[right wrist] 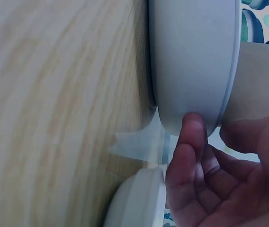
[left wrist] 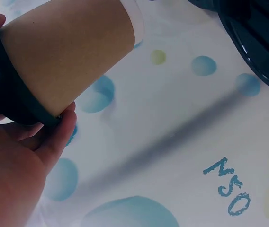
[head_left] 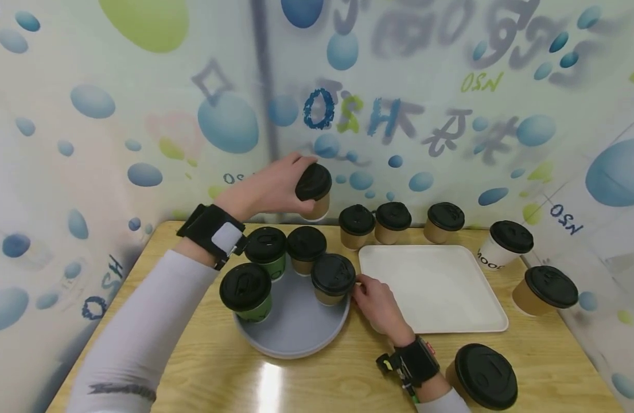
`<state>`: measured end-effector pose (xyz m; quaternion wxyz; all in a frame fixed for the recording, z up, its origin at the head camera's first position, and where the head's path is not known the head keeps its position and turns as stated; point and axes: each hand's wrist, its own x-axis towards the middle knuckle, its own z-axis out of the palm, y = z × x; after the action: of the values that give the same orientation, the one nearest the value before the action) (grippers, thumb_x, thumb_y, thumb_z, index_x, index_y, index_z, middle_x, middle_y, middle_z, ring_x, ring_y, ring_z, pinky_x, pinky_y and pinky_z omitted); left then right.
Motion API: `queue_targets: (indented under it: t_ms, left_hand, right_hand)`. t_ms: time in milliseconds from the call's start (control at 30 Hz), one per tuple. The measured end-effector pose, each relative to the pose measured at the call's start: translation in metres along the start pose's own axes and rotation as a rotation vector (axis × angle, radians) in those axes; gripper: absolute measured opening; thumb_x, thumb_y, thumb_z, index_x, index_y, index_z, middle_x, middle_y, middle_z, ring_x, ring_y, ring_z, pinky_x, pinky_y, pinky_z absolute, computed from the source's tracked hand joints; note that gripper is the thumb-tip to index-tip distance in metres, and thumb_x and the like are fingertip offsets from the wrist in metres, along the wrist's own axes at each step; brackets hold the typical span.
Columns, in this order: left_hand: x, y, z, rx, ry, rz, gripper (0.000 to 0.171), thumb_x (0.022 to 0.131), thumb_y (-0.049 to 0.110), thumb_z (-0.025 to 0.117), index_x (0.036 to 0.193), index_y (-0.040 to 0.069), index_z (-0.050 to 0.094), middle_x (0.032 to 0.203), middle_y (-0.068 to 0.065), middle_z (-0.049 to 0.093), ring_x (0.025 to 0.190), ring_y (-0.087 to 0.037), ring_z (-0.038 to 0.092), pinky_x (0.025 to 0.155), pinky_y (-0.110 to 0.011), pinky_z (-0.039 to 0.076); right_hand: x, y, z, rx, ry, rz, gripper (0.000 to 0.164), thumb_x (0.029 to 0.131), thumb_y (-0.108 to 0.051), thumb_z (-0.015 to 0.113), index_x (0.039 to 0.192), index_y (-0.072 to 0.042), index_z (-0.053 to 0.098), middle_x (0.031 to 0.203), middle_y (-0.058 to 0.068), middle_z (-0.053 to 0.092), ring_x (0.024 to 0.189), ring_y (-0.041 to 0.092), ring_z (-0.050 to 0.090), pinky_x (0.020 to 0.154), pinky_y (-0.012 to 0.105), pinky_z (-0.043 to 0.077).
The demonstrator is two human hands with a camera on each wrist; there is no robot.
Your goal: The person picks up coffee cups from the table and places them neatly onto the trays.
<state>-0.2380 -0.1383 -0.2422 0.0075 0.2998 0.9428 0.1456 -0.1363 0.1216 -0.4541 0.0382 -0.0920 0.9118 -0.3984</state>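
Note:
My left hand (head_left: 272,186) holds a brown paper cup (left wrist: 70,52) by its black lid (head_left: 314,180), raised above the back edge of the table; fingers and thumb are round the lid. A round grey tray (head_left: 291,344) carries several lidded cups: two green ones, a front-left one (head_left: 256,310) and one behind it (head_left: 276,267), plus brown ones, including a right-hand cup (head_left: 329,296). My right hand (head_left: 374,304) is at the tray's right edge. In the right wrist view, its curled fingertips (right wrist: 192,125) meet the tray's outer wall, with the thumb at the rim beside a brown cup (right wrist: 257,85).
A white rectangular tray (head_left: 432,287) lies right of the round one. Brown lidded cups (head_left: 354,238) line the table's back edge. A white cup (head_left: 492,255) and a brown cup (head_left: 531,295) stand at the right; another cup (head_left: 458,376) is beside my right wrist. Patterned walls enclose the table.

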Motion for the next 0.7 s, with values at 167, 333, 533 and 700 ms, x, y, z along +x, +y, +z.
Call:
queue_targets:
  t_ms: [167,333,533,700]
  left_hand:
    - [-0.021,0.001,0.001,0.000,0.056,0.019,0.091,0.088,0.042,0.073,0.160,0.005,0.032,0.154,-0.018,0.041,0.131,-0.032,0.050,0.106,-0.048,0.044]
    - [-0.040,0.003,0.006,-0.024,0.088,0.040,0.089,0.087,0.038,0.075,0.158,0.003,0.035,0.152,-0.019,0.042,0.131,-0.035,0.049,0.107,-0.050,0.044]
    - [-0.059,0.008,0.011,-0.014,0.107,0.072,0.087,0.086,0.038,0.075,0.157,0.004,0.038,0.151,-0.019,0.043,0.131,-0.035,0.050,0.106,-0.051,0.045]
    - [-0.074,0.013,0.014,-0.019,0.125,0.110,0.087,0.085,0.037,0.078,0.156,0.005,0.040,0.150,-0.017,0.044,0.130,-0.034,0.051,0.106,-0.049,0.045]
  right_hand:
    - [-0.011,0.002,-0.002,0.017,-0.027,-0.033,0.023,0.107,-0.015,0.051,0.118,-0.003,0.068,0.069,-0.004,0.062,0.059,0.010,0.052,0.064,0.029,0.043]
    - [-0.021,0.001,-0.003,0.075,-0.094,0.010,0.041,0.101,-0.015,0.056,0.138,0.004,0.060,0.072,-0.005,0.062,0.060,0.010,0.052,0.062,0.027,0.042]
    - [-0.023,0.000,0.002,0.083,-0.130,0.015,0.045,0.098,-0.018,0.060,0.138,0.001,0.059,0.068,-0.005,0.056,0.056,0.010,0.046,0.055,0.025,0.035]
    - [-0.021,-0.001,0.003,0.064,-0.109,0.009,0.044,0.097,-0.016,0.060,0.138,0.003,0.060,0.068,-0.005,0.056,0.056,0.010,0.047,0.056,0.026,0.036]
